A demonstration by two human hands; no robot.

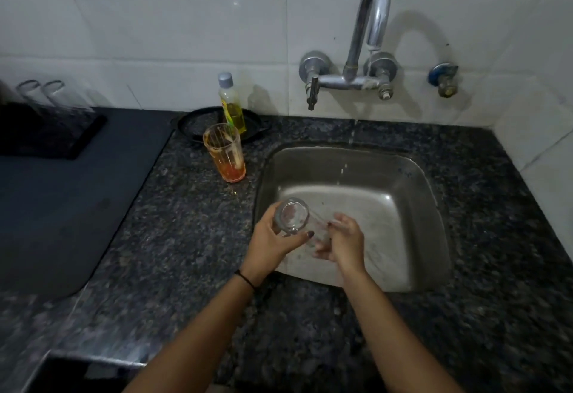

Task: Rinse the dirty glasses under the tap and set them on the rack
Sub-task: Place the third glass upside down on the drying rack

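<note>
A clear glass lies tilted over the near left part of the steel sink, its base end toward me. My left hand grips it around the base. My right hand is closed on its other end, which is blurred. A dirty glass with orange dregs stands upright on the granite counter left of the sink. The tap arches over the sink and lets a thin stream fall, behind both hands. Two upturned clear glasses stand on the dark rack at far left.
A bottle of yellow dish liquid stands on a black round tray behind the dirty glass. A dark mat covers the counter at left. A blue-capped valve sticks out of the tiled wall at right.
</note>
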